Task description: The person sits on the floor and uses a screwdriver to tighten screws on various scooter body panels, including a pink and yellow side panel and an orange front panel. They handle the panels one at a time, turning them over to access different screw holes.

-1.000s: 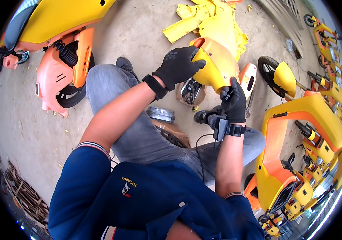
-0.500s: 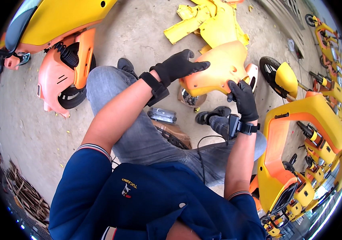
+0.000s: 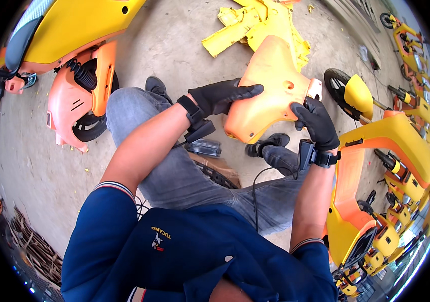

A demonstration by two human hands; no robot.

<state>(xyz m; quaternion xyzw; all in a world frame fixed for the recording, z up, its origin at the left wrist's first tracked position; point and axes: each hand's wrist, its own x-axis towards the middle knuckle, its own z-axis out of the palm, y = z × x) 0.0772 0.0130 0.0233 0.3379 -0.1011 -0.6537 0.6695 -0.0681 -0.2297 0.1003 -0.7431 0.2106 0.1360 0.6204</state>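
An orange plastic scooter panel [image 3: 270, 83], with a round hole and a curved lower edge, is held up between my two black-gloved hands. My left hand [image 3: 225, 95] grips its left side, thumb laid over the face and the other fingers behind it. At the lower right corner my right hand [image 3: 316, 121] clasps the edge, its thumb on the front. Beyond the panel, a pile of yellow plastic panels [image 3: 270, 27] lies on the floor, partly covered by the held piece. A small clear plastic box [image 3: 204, 147] sits on the floor between my legs.
An orange and yellow scooter [image 3: 74, 108] stands at the left. On the right are a wheel with a yellow fender [image 3: 343, 93], a large yellow-orange scooter body [image 3: 351, 186] and several more scooters. Cardboard [image 3: 220, 168] lies below me, and a stick bundle [image 3: 34, 241] at lower left.
The orange panel has turned so its face shows more fully, its narrow end now pointing away. My right hand has shifted right and slightly down with its edge.
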